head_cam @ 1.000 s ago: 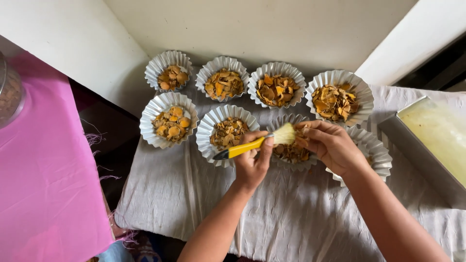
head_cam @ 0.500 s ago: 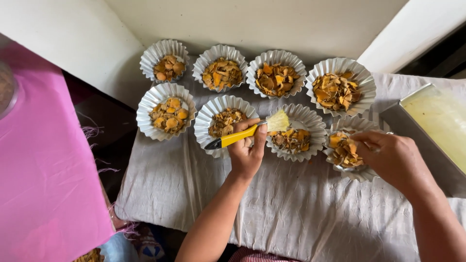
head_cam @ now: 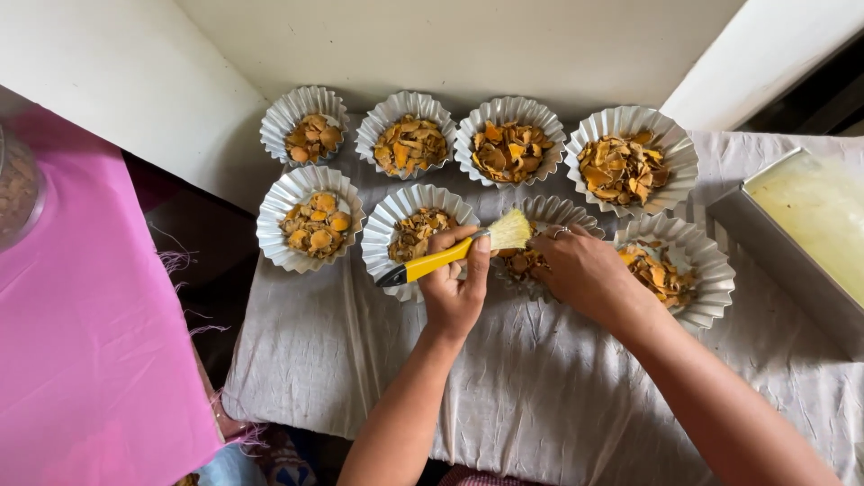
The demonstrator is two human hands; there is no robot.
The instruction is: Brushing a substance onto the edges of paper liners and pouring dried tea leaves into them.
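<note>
Left hand (head_cam: 454,288) grips light, stiff yellow-handled brush (head_cam: 450,256) mid-handle; right hand (head_cam: 585,270) grasps flimsy fluted foil cup (head_cam: 544,216) rim.

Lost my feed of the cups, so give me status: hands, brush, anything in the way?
Left hand grips brush. Right hand on third front-row cup. Bristles over that cup; neighbouring cups close on both sides.

My left hand (head_cam: 454,288) is closed around a pastry brush (head_cam: 454,254) with a yellow handle, black tip and pale bristles, held nearly level with the bristles pointing right, over a fluted foil cup (head_cam: 556,216) of orange-brown chips in the front row. My right hand (head_cam: 585,270) rests on that cup's near rim.
</note>
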